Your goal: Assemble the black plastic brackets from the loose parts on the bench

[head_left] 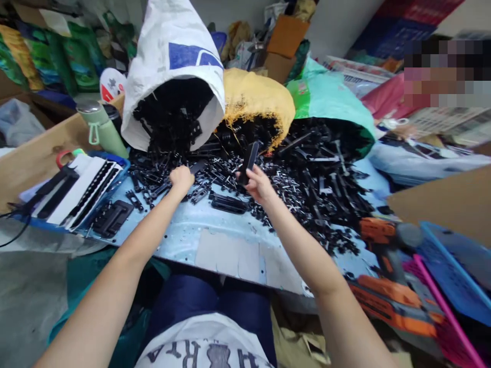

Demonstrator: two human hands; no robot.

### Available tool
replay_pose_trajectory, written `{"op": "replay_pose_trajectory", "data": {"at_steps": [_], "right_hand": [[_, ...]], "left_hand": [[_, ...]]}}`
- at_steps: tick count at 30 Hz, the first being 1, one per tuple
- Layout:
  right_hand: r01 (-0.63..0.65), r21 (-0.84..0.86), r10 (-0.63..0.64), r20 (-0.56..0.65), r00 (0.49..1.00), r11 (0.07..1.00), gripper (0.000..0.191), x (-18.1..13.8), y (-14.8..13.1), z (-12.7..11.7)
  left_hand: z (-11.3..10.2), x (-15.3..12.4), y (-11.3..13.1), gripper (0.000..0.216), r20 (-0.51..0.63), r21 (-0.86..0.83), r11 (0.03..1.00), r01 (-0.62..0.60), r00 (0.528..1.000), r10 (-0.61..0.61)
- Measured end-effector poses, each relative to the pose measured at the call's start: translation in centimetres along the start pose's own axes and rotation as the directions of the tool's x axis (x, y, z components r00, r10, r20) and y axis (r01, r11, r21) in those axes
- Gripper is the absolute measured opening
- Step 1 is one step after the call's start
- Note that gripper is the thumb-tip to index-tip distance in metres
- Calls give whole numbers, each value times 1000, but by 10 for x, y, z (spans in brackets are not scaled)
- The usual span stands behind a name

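My forearms reach out over my lap toward the pale blue surface (230, 245), and everything I care about sits just past its bare strip. My right hand (258, 185) holds a flat black bar (250, 157); my fingers are pinched around its lower end, so its long axis stands nearly upright, leaning slightly away from me toward the yellow sack (261, 94). My left hand (181, 180) is curled into a loose fist, knuckles up, resting on the near fringe of the pile of black parts (307, 168); I cannot tell whether it grips anything. The bar is to the right of that fist, close by but apart from it, so my left hand is the free one nearest to it. Just below the bar, a stack of similar black strips (228, 203) lies flat. The bare strip nearer my lap is the open room; the orange drill (379, 240) lies far right of the bar.
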State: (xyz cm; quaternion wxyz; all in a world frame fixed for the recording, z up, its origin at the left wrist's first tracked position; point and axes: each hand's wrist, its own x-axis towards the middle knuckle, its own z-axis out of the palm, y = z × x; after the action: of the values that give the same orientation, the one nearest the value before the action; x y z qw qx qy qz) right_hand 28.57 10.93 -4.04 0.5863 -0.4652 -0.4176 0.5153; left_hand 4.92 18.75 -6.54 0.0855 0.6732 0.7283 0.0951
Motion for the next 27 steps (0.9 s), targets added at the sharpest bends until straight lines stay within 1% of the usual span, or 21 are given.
{"op": "replay_pose_trajectory", "data": {"at_steps": [3, 4, 6, 8, 9, 10, 11, 12, 13, 14, 15, 16, 17, 19, 21, 22, 23, 24, 25, 26, 27], "right_hand": [[-139, 163, 124, 101, 987, 977, 53, -62, 22, 6], [-153, 186, 135, 109, 985, 970, 53, -79, 29, 6], [-138, 184, 120, 106, 987, 973, 54, -109, 41, 0], [-77, 63, 72, 73, 995, 995, 53, -133, 49, -12], [-24, -69, 27, 38, 999, 997, 51, -144, 50, -19], [40, -249, -42, -4, 999, 968, 47, -153, 51, -26], [98, -455, -127, -32, 991, 885, 41, -160, 51, -31], [140, -652, -207, -27, 978, 745, 34, -168, 50, -35], [163, -807, -263, 10, 965, 568, 28, -175, 50, -36], [178, -905, -281, 68, 957, 387, 26, -183, 51, -35], [201, -952, -256, 140, 956, 230, 29, -191, 52, -32], [244, -963, -199, 219, 955, 112, 35, -199, 55, -28], [299, -954, -137, 292, 946, 32, 40, -208, 58, -25], [395, -918, -57, 396, 916, -31, 46, -222, 64, -19], [433, -901, -33, 434, 900, -30, 46, -228, 69, -19], [426, -905, -30, 426, 904, -15, 44, -227, 71, -20], [409, -912, -28, 409, 912, 15, 43, -223, 72, -21], [385, -920, -36, 383, 923, 74, 42, -218, 72, -21], [351, -920, -59, 346, 936, 175, 40, -211, 72, -21], [298, -898, -85, 286, 955, 323, 40, -205, 72, -19], [224, -835, -94, 205, 974, 503, 42, -199, 71, -15]], "left_hand": [[-2, -19, 4, 33, -110, 13, 1000, -13, 994, 14], [-5, -30, 1, 34, -149, 8, 999, -53, 987, 54], [-17, -56, -8, 34, -191, -13, 977, -213, 960, 206], [-32, -90, -16, 32, -171, -24, 921, -390, 909, 380], [-37, -108, -18, 30, -148, -10, 890, -456, 881, 449], [-41, -127, -18, 27, -124, 22, 867, -499, 859, 497], [-41, -144, -16, 24, -94, 66, 841, -537, 836, 541], [-39, -160, -12, 20, -55, 110, 812, -573, 812, 581], [-33, -173, -7, 17, 3, 133, 778, -614, 785, 619], [-25, -184, -2, 16, 72, 136, 749, -648, 761, 645], [-16, -191, 3, 17, 134, 125, 724, -678, 735, 665], [-7, -196, 6, 17, 177, 104, 703, -703, 709, 683], [2, -198, 8, 16, 186, 81, 687, -722, 688, 701], [13, -197, 8, 11, 117, 24, 641, -768, 639, 761], [17, -195, 4, 8, 51, -51, 578, -814, 576, 816], [18, -195, 2, 9, 44, -92, 565, -820, 563, 825], [17, -196, 1, 12, 48, -132, 571, -810, 571, 820], [17, -197, 1, 16, 51, -172, 600, -781, 601, 797], [17, -200, 1, 22, 46, -222, 640, -736, 648, 761], [17, -203, 2, 26, 32, -294, 671, -681, 694, 719], [18, -206, 4, 29, 13, -390, 678, -624, 732, 681]]}}
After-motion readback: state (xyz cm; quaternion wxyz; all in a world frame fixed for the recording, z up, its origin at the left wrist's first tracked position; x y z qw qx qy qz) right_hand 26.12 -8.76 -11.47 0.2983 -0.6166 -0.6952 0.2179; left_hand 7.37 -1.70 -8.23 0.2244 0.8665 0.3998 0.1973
